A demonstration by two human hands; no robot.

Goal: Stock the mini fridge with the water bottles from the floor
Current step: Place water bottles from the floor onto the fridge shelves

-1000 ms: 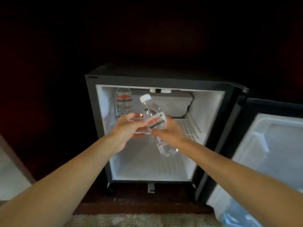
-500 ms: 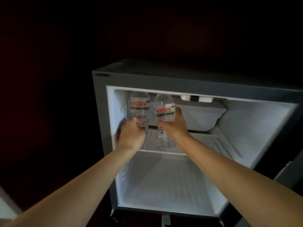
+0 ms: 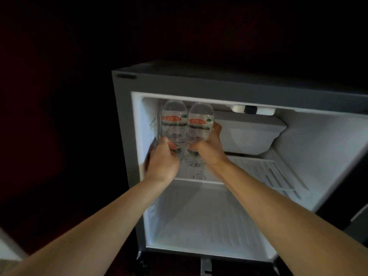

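The open mini fridge [image 3: 199, 82] fills the middle of the head view, its white inside lit. Two clear water bottles with red-lettered labels stand upright side by side at the left end of the upper wire shelf [image 3: 258, 170]. My left hand [image 3: 162, 158] grips the lower part of the left bottle [image 3: 174, 120]. My right hand [image 3: 207, 144] wraps round the right bottle [image 3: 200, 122], thumb on its right side. The two bottles touch each other. Their caps are hidden behind the fridge's top frame.
A white freezer box [image 3: 249, 132] sits at the top right of the fridge interior. The lower compartment floor [image 3: 203, 226] holds nothing. The dark fridge door [image 3: 356, 206] stands open at the right edge. The surroundings are dark.
One second ago both hands held one tilted bottle in front of the fridge. It now stands upright on the upper shelf beside the other bottle, and my left hand has moved onto the left bottle.
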